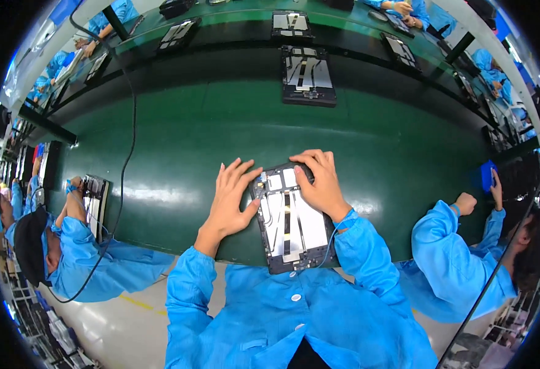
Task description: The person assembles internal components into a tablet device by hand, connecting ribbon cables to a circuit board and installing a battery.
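An opened tablet (310, 224) lies near the front edge of the green table, its inner side up. White panels, dark ribbon cables and small boards show inside its black frame. My left hand (230, 197) rests along its left edge, fingers spread, the thumb and fingertips touching the rim. My right hand (323, 187) holds the far right corner, with the thumb on the inner face and the fingers over the far edge. What lies under the right fingers is hidden. A thin blue cord (330, 243) runs from my right wrist down across the tablet's near right corner.
Another opened tablet (308, 77) lies farther back on the green table (184, 141), below a raised shelf bearing more tablets. A black cable (133, 123) hangs at left. Co-workers in blue sit on both sides; the left one is by a tablet (95, 200).
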The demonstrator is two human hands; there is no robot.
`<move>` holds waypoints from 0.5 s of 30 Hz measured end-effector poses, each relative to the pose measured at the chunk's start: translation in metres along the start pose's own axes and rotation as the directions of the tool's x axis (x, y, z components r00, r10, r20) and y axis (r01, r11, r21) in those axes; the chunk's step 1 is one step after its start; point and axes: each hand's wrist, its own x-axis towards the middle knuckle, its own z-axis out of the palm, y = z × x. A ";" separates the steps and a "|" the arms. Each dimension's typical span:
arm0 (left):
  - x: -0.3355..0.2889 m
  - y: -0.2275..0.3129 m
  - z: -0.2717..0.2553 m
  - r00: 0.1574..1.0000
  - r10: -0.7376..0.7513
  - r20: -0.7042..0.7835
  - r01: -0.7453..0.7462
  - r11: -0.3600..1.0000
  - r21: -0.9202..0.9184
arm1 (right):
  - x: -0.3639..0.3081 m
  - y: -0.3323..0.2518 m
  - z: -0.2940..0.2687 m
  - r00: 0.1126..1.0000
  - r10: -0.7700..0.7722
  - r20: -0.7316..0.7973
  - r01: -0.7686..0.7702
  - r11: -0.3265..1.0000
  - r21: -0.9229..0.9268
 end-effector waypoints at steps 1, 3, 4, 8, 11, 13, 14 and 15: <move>0.003 -0.002 0.001 0.996 0.024 0.089 -0.023 1.000 -0.006 | 0.000 0.001 0.000 1.000 -0.002 -0.006 0.002 1.000 0.003; 0.006 -0.005 0.001 0.991 0.008 0.136 -0.005 1.000 -0.027 | -0.002 0.000 0.002 0.998 0.053 -0.028 -0.052 0.999 0.013; 0.010 -0.008 0.000 0.985 0.022 0.169 -0.016 0.999 -0.035 | -0.002 0.001 0.004 0.997 0.053 -0.056 -0.052 0.998 0.029; 0.022 -0.018 -0.008 0.970 0.046 0.240 -0.031 0.997 -0.064 | 0.000 0.000 0.004 0.996 0.068 -0.057 -0.066 0.997 0.029; 0.025 -0.019 -0.011 0.963 0.059 0.263 -0.042 0.997 -0.070 | 0.000 0.004 0.004 0.994 0.069 -0.080 -0.065 0.997 0.049; 0.025 -0.019 -0.013 0.961 0.054 0.273 -0.037 0.997 -0.067 | 0.001 0.003 0.004 0.993 0.088 -0.085 -0.083 0.994 0.065; 0.025 -0.019 -0.013 0.961 0.057 0.272 -0.040 0.997 -0.070 | 0.002 0.003 0.004 0.992 0.090 -0.083 -0.084 0.994 0.067; 0.026 -0.019 -0.014 0.961 0.060 0.270 -0.042 0.997 -0.072 | 0.002 0.003 0.003 0.993 0.091 -0.081 -0.086 0.995 0.060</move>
